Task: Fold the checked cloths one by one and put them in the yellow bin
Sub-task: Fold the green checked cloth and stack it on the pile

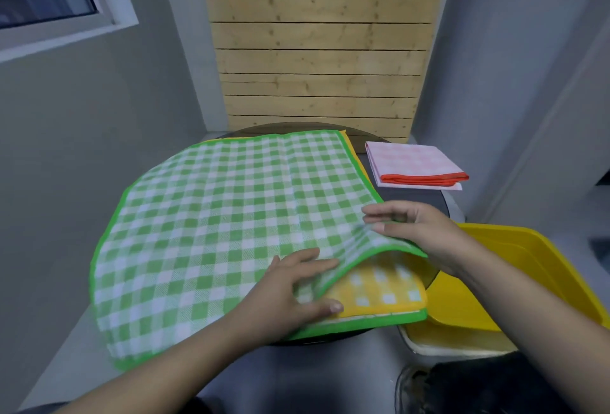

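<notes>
The green checked cloth (211, 228) lies spread over most of the small round table (429, 197), its near-right corner lifted. It is thin and limp, light as cloth goes, so I judge it will sag and slide unless I take it by the stitched green hem at the corners and keep the rest pinned flat. The yellow bin (541, 268) stands low at my right, just beside the table. Under the green one a yellow checked cloth (379, 291) shows at the raised corner, with another green edge beneath it. A pink checked cloth (416, 164), already folded, sits at the far right of the table. My left hand (293, 291) lies on the green cloth, fingers extended, thumb at the edge. My right hand (419, 228) pinches the lifted corner between thumb and fingers.
</notes>
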Available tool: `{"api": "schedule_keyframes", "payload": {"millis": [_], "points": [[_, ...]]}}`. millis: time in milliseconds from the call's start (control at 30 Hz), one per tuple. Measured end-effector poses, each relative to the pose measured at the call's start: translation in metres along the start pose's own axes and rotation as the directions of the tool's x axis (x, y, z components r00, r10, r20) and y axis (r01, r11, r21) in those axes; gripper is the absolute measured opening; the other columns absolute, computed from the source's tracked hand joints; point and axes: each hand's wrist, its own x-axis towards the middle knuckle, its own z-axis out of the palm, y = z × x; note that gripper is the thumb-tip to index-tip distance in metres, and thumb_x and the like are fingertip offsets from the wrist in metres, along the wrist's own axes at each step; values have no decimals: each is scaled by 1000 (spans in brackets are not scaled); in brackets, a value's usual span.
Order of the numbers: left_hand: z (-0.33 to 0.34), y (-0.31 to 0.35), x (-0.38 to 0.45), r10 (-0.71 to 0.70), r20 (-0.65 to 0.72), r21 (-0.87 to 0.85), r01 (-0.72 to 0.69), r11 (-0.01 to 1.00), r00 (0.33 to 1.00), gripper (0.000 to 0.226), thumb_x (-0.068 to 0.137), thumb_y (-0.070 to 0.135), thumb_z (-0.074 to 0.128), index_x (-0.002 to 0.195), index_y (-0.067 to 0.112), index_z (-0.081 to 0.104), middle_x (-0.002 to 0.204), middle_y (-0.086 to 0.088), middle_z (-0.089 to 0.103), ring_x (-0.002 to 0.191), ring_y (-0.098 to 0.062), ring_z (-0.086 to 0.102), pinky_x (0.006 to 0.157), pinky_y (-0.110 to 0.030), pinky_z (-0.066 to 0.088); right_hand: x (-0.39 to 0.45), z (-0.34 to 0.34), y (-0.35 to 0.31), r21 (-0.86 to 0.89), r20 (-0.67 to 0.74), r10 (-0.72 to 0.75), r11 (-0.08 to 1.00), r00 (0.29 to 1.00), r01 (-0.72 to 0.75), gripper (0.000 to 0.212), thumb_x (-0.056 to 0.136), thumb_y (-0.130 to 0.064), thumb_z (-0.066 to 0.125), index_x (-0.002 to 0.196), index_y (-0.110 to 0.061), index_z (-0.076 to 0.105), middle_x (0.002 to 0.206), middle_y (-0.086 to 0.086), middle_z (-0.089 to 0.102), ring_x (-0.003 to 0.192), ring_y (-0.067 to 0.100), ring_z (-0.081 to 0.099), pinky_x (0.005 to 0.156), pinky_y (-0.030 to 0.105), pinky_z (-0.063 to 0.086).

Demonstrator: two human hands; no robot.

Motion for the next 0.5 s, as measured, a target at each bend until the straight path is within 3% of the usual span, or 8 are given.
{"api": "schedule_keyframes", "payload": {"millis": [100, 200, 267, 367, 433, 500], "points": [[-6, 3, 1, -33, -13, -168, 30, 985, 999, 36, 77, 44, 71, 111, 51, 61, 135, 19, 52, 123, 6, 46, 111, -24, 32, -1, -1, -5, 85, 9, -16, 996, 1000, 16, 23, 80, -10, 65, 102, -18, 69, 108, 0, 70, 101, 10, 64, 75, 13, 50], [-15, 8, 0, -82, -46, -340, 62, 938, 996, 11, 84, 32, 67, 88, 35, 76, 102, 21, 71, 92, 11, 62, 84, -10, 46, -4, -2, -8, 153, 13, -57, 987, 998, 55, 27, 74, -25, 63, 98, -19, 70, 105, -2, 71, 101, 10, 64, 72, 14, 51], [-18, 11, 0, -104, -89, -357, 66, 932, 991, 23, 87, 29, 62, 69, 32, 76, 85, 18, 73, 71, 13, 61, 67, -5, 44, -4, -2, -8, 146, -5, -89, 985, 996, 89, 30, 74, -34, 60, 98, -19, 71, 105, -3, 71, 107, 13, 63, 77, 18, 50], [-21, 11, 4, -152, -107, -386, 100, 917, 983, 30, 87, 32, 61, 61, 33, 75, 75, 20, 72, 74, 9, 64, 67, -5, 48, -2, -4, -10, 105, -21, -150, 983, 988, 152, 50, 69, -60, 65, 99, -20, 73, 110, -4, 70, 112, 13, 60, 81, 21, 49], [-25, 12, 6, -166, -100, -412, 112, 905, 981, 32, 87, 34, 60, 58, 31, 73, 74, 20, 71, 77, 6, 66, 68, -6, 47, -1, -6, -13, 65, -15, -197, 978, 980, 198, 65, 58, -77, 63, 96, -26, 75, 107, -9, 70, 102, 5, 62, 83, 22, 48], [-29, 15, 7, -174, -104, -435, 113, 893, 979, 33, 87, 36, 59, 58, 28, 73, 75, 18, 72, 81, 3, 67, 72, -8, 48, -1, -8, -18, 10, -13, -270, 963, 963, 270, 64, 57, -83, 57, 94, -33, 74, 95, -15, 69, 90, 5, 60, 84, 23, 46]]}}
